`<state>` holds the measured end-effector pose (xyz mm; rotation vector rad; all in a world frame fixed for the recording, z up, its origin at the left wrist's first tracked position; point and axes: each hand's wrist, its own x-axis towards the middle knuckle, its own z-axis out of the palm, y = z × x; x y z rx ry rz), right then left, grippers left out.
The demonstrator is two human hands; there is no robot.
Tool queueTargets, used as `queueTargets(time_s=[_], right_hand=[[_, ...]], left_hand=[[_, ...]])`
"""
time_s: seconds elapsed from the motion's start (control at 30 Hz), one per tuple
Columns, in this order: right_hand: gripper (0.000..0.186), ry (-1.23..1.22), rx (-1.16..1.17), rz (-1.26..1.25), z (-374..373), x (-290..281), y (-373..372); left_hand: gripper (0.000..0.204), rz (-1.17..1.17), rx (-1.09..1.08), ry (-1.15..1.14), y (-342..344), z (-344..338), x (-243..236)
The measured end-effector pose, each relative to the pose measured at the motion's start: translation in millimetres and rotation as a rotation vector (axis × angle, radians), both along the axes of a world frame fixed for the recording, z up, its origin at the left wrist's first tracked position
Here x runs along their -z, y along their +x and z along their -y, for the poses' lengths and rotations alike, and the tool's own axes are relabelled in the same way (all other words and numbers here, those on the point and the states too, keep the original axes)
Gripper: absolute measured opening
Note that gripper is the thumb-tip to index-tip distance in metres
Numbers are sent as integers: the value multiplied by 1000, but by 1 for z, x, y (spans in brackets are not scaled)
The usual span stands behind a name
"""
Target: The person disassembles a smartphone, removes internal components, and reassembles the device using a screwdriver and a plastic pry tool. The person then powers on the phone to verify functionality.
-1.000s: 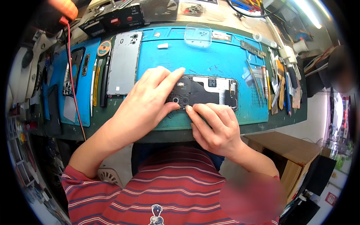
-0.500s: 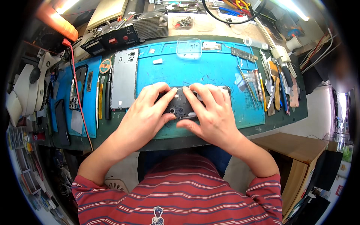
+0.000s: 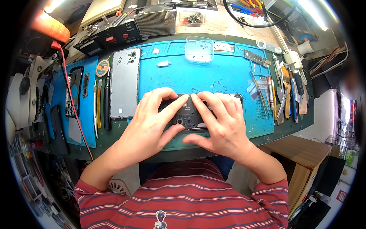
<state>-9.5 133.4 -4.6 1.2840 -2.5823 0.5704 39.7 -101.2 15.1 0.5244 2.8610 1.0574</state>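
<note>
An opened phone [image 3: 189, 111] lies sideways on the blue work mat, its black inner cover and round camera openings facing up. My left hand [image 3: 152, 118] grips its left end, the index fingertip on the cover near the far edge and the thumb by the near edge. From the right, my right hand [image 3: 225, 126] presses its index fingertip on the cover beside the left one. Its other fingers lie bent over the phone's right part, and the thumb stretches out, apart from the near edge. Both hands hide much of the phone's two ends.
A grey phone back panel [image 3: 125, 84] lies on the left, near a black phone frame [image 3: 74, 91] and a solder wire spool [image 3: 102, 68]. A clear plastic box [image 3: 199, 49] with tiny parts stands behind. Tweezers [image 3: 259, 89] and several hand tools lie right; a red cable [image 3: 70, 95] crosses the left.
The view has shifted, so the bench and phone sit lower and slightly further right. My right thumb has drawn a little further from the phone's near edge. Both index fingertips stay on the cover.
</note>
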Motion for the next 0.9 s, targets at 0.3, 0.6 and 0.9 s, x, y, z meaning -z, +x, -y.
queueTargets(time_s=[0.3,0.6,0.9], right_hand=[[44,-44,-104,-84,-31,5,28],[40,8,-120,-169,-26,8,29],[39,-15,-151,-157,-24,8,27]], left_hand=[[64,-45,13,-40,1,1,2],[65,-5,-2,-11,2,2,3],[65,-7,-6,4,2,1,5]])
